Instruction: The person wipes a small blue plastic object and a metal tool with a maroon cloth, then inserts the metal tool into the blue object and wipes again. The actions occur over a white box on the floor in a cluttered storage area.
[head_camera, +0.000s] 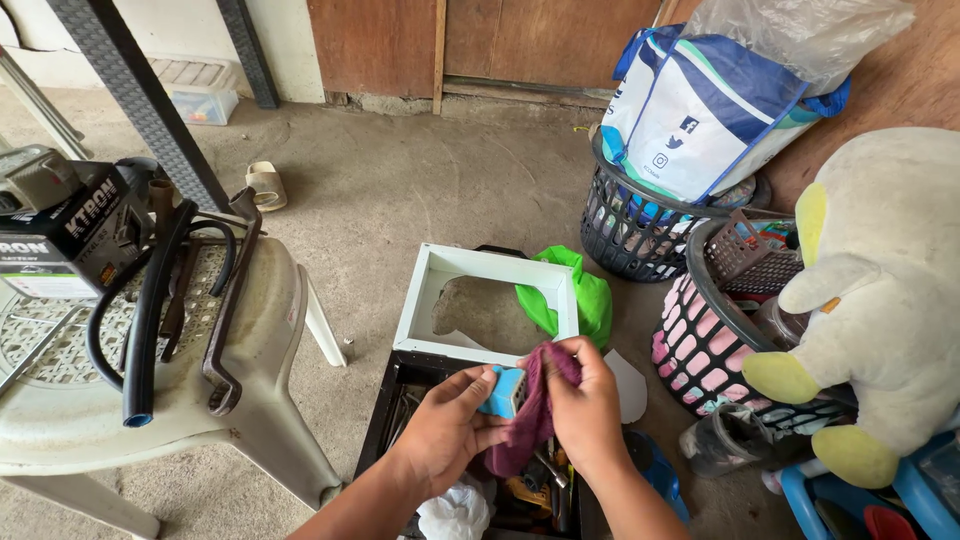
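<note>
Looking down, I see a bare concrete floor (420, 190) running back to a wooden wall (520, 40). On my left stands a pale plastic chair (250, 330) loaded with black hose (150, 310), a bent metal bar (228, 330) and a dark box (65, 235). On my right sit 2 laundry baskets, one black (625, 235) holding a blue and white bag (700, 115), one pink (700, 345) with a large plush toy (880, 290) leaning against it. A white rectangular frame (425, 300) lies on the floor beside a green bag (585, 295).

Both forearms rise from the bottom edge and meet over a black tool tray (385, 410). My left hand (445, 430) pinches a small blue block (503, 392), fingers closed on its sides. My right hand (585, 405) presses a maroon cloth (535, 415) against that block, fingers curled tight into the fabric.

The cloth covers much of the block, so I cannot tell its full shape. The tray's contents are mostly hidden under my wrists, and the chair's legs are cut off at the bottom edge.
</note>
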